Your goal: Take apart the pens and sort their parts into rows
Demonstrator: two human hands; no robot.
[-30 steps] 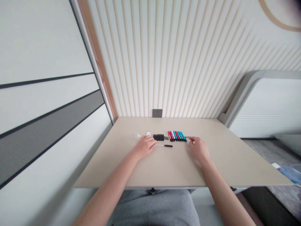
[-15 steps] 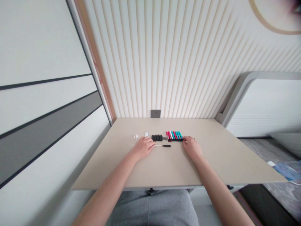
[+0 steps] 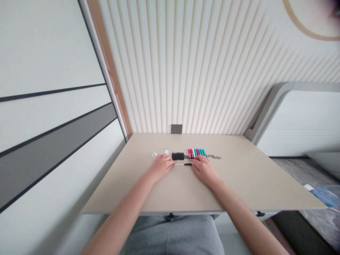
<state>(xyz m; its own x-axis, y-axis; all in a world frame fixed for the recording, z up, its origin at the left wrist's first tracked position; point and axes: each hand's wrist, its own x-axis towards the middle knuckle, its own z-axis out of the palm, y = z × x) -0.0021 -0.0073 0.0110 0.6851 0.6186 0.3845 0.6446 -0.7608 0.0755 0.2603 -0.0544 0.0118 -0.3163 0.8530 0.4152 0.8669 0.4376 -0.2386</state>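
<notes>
My left hand [image 3: 162, 165] rests on the table with its fingers stretched out, holding nothing that I can see. Its fingertips are by the shaft end of a thin tool like a screwdriver [image 3: 179, 164] with a black handle. Over the near ends of a row of red, white and teal pen barrels [image 3: 197, 152] lies my right hand [image 3: 205, 170], fingers apart, covering the handle's end. Whether it touches the handle I cannot tell. Between the hands stand black ribbed grips [image 3: 177, 156] in a row, with small dark pieces [image 3: 186, 156] beside them.
Thin white sticks [image 3: 166, 152] and small white bits [image 3: 154, 154] lie beyond my left hand. Small grey coils, perhaps springs [image 3: 214, 156], lie right of the barrels. A wall socket [image 3: 176, 129] is behind the beige table [image 3: 239, 177].
My right hand has moved left from the right end of the pen row to its near ends, uncovering the grey coils. My left hand stays by the tool's shaft.
</notes>
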